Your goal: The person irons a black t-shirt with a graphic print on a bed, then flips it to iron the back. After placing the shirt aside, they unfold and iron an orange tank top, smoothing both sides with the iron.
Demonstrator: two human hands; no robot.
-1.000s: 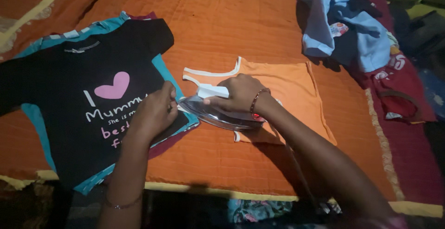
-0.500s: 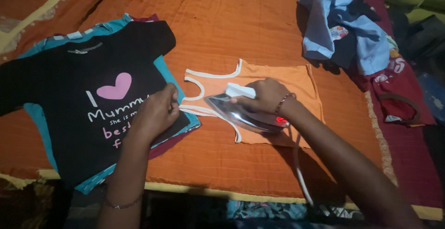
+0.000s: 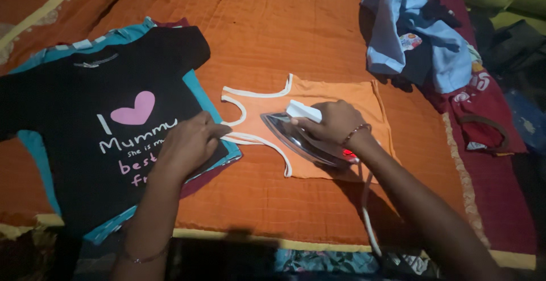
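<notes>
Gripping the iron [image 3: 304,139] by its handle, the right hand [image 3: 333,123] presses it flat on the small orange vest [image 3: 335,96], which lies spread on the orange quilt [image 3: 273,25]. Left hand [image 3: 187,144] pinches the vest's white-edged strap [image 3: 250,139], seemingly to keep the cloth taut. Beside it, a black printed t-shirt [image 3: 114,105] tops a flat stack; a loose pile of clothes [image 3: 421,36] sits well apart. No containers anywhere.

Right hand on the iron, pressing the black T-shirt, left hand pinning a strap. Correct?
Not quite. In the head view the right hand runs the iron over the orange vest, not the black T-shirt. The left hand does pin a strap.
</notes>
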